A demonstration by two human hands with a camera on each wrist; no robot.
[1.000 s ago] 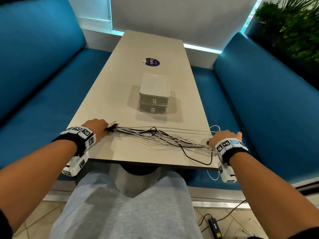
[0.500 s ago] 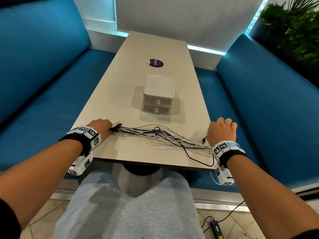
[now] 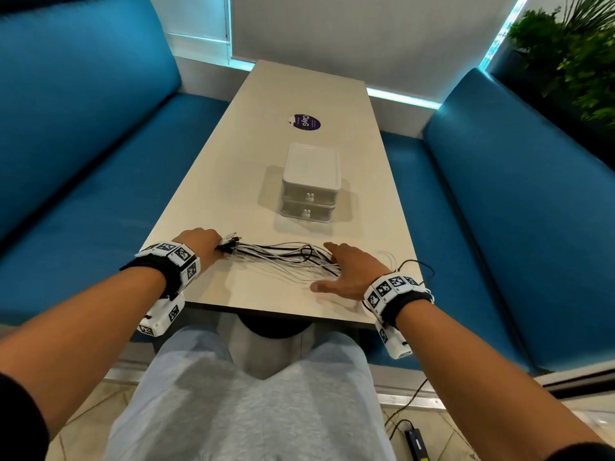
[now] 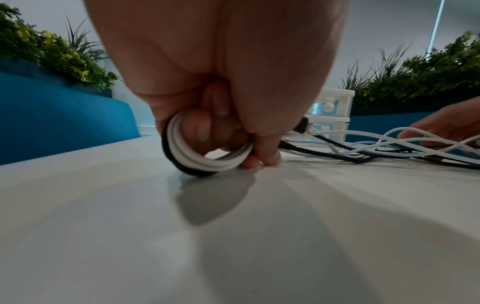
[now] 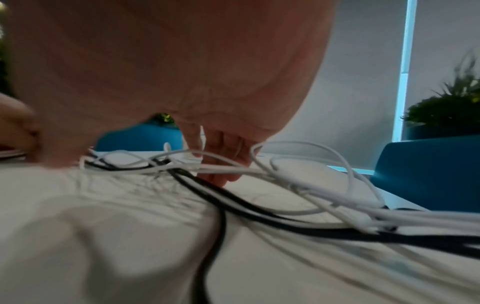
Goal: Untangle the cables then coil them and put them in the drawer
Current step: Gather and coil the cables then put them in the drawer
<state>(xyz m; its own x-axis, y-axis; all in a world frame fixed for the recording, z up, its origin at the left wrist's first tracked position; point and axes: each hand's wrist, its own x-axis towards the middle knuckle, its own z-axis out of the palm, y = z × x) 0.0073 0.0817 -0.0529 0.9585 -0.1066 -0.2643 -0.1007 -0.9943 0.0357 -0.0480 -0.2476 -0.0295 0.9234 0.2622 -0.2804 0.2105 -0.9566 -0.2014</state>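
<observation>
**Cable bundle pinned at one end, spread across the near edge of the table**

The left hand [image 3: 203, 242] rests on the table [image 3: 253, 168] near its front left corner. Its fingers [image 4: 205, 131] are curled tight round one end of the cables [image 3: 283, 261]; from the left wrist view, white and black strands loop under the fist, and the plug ends [image 3: 229, 239] stick out beside the knuckles.

From that grip the white and black cables run to the person's right in a loose, crossing spread along the near edge. Some strands trail off the right edge of the table.

The right hand [image 3: 349, 271] lies palm down over the middle of the spread, fingers straight and slightly apart, thumb out toward the person. It grips nothing; the fingertips [image 5: 221, 176] touch the strands.

The small two-drawer unit [image 3: 311, 184] stands at mid-table, beyond the cables and apart from them. Both drawers are closed.

A purple sticker [image 3: 304, 122] lies further back. Blue benches [image 3: 100, 161] flank the table.
</observation>
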